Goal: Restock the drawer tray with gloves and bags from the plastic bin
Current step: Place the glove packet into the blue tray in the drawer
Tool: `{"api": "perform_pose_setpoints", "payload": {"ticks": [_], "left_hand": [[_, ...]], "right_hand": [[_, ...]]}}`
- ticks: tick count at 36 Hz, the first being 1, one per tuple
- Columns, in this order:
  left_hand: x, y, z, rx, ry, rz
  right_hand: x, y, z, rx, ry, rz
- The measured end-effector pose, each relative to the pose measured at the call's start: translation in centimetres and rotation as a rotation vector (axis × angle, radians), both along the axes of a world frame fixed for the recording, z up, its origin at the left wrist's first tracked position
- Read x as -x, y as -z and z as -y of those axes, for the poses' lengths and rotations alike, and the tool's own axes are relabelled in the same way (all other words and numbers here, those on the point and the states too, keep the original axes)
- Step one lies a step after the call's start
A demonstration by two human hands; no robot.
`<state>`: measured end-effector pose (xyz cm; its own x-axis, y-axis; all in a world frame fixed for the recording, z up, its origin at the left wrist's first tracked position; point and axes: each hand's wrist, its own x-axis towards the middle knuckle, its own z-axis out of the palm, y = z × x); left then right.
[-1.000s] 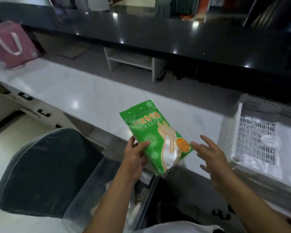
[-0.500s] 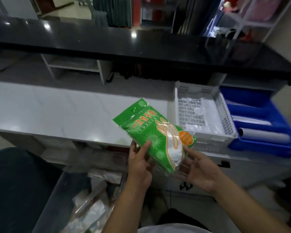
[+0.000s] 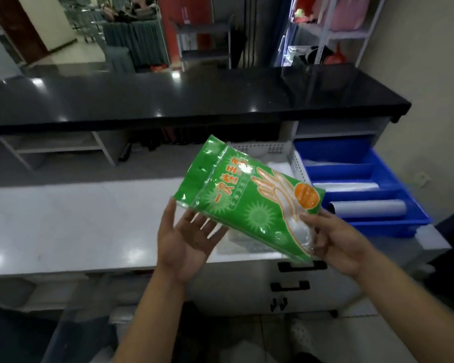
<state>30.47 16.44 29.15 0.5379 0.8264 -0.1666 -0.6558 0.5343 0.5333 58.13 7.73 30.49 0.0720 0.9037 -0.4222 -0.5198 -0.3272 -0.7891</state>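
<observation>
The person is holding a green pack of disposable gloves (image 3: 249,203) up over the white counter (image 3: 76,226), tilted, its sealed top pointing toward eleven o'clock. The right hand (image 3: 338,242) is pinching the pack's lower corner, thumb on the printed face and fingers behind. The left hand (image 3: 186,239) is lying open, palm up, fingers spread, just touching the pack's near edge without closing on it.

Judging by this, the restocking is only partway along: this pack is out of the bin but not yet set down. At one o'clock from the pack, the white perforated tray (image 3: 296,163) is mostly hidden behind it, so I cannot tell how much it is holding. At three o'clock, the blue tray (image 3: 393,224) is showing white rolls (image 3: 367,208) in its compartments. The clear plastic bin (image 3: 71,334) at seven o'clock is blurred and cut off by the frame, its contents unreadable.
</observation>
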Motion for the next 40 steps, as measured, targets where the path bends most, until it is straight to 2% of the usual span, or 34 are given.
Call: {"api": "perform_pose_setpoints", "payload": {"ticks": [5, 9, 13, 22, 29, 34, 40], "left_hand": [[-2.3, -0.9, -4.8, -0.107, 0.294, -0.043], [-7.9, -1.4, -7.1, -0.151, 0.398, -0.319], [-15.0, -1.6, -8.7, -0.305, 0.501, -0.572], [-27.0, -0.6, -12.4, -0.293, 0.235, -0.853], [-32.0, -0.8, -15.3, -0.291, 0.198, -0.819], [-34.3, -1.2, -18.2, -0.290, 0.170, -0.805], [-37.3, -0.9, -21.9, -0.370, 0.032, -0.881]], "right_hand": [[-9.6, 0.0, -1.5, -0.050, -0.061, 0.120], [-16.8, 0.8, -2.5, -0.055, -0.111, 0.190], [-23.3, 2.1, -3.9, -0.050, -0.128, 0.208], [-33.6, 2.0, -8.1, -0.063, -0.124, 0.254], [-39.1, -0.1, -12.4, -0.149, -0.206, 0.366], [-41.4, -0.8, -15.7, -0.181, -0.183, 0.400], [-42.0, 0.2, -19.2, -0.236, 0.056, 0.503]]}}
